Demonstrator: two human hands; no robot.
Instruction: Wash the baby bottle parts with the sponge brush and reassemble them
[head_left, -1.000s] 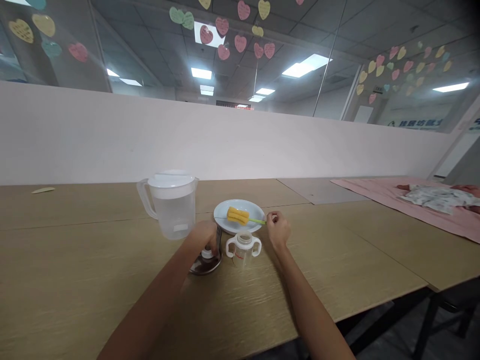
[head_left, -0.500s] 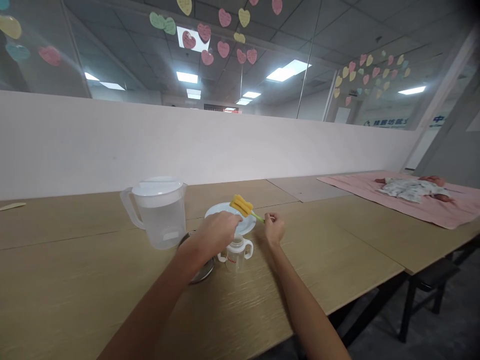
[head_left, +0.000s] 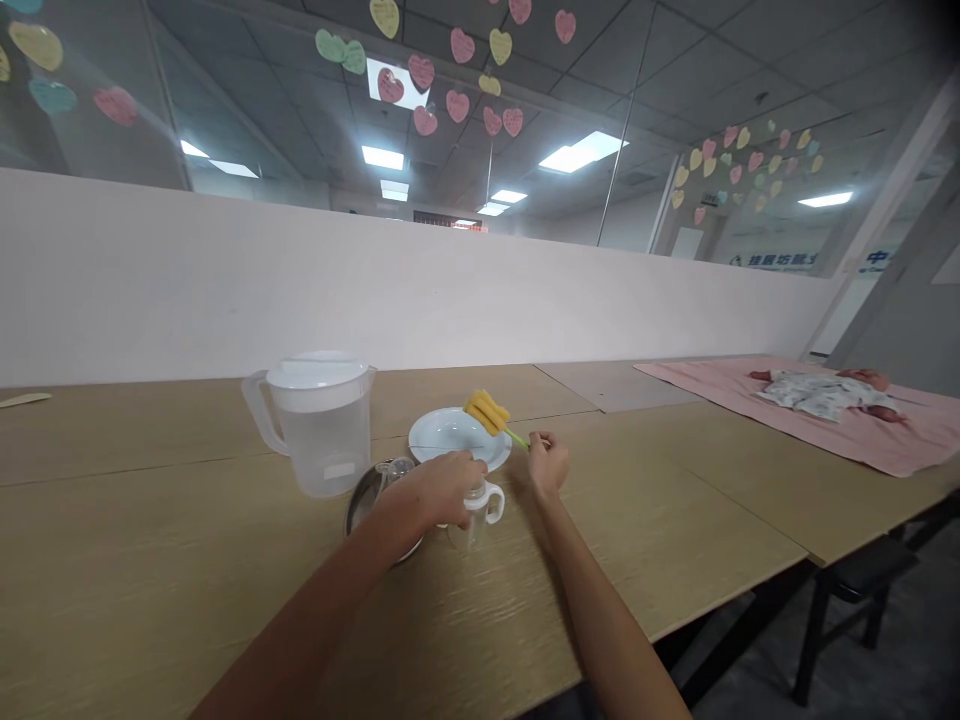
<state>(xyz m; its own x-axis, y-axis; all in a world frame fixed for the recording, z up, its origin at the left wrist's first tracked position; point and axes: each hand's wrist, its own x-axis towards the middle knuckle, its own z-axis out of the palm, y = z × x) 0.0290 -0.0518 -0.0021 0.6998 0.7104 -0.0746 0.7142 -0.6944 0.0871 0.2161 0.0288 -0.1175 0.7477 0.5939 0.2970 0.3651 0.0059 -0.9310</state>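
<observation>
My left hand [head_left: 452,488] is curled over the neck of a clear baby bottle [head_left: 471,532] that stands on the table. The bottle has white side handles, and my hand partly covers its top. My right hand [head_left: 549,463] pinches the thin green handle of a bottle brush [head_left: 487,412]. Its yellow sponge head points up and left, over the right rim of a white plate [head_left: 427,432]. Under my left forearm is a round metal bowl [head_left: 355,503], partly hidden, with a clear piece [head_left: 400,468] in it.
A lidded, translucent pitcher [head_left: 326,440] stands left of the bowl. At far right, a baby doll [head_left: 810,393] lies on a pink cloth [head_left: 705,385]. A low white wall [head_left: 450,300] runs behind the table [head_left: 637,540], and a dark stool [head_left: 862,575] stands off its right edge.
My left hand has moved down from beside the brush head to the bottle's neck, uncovering more of the plate. My right hand keeps the brush in nearly the same place.
</observation>
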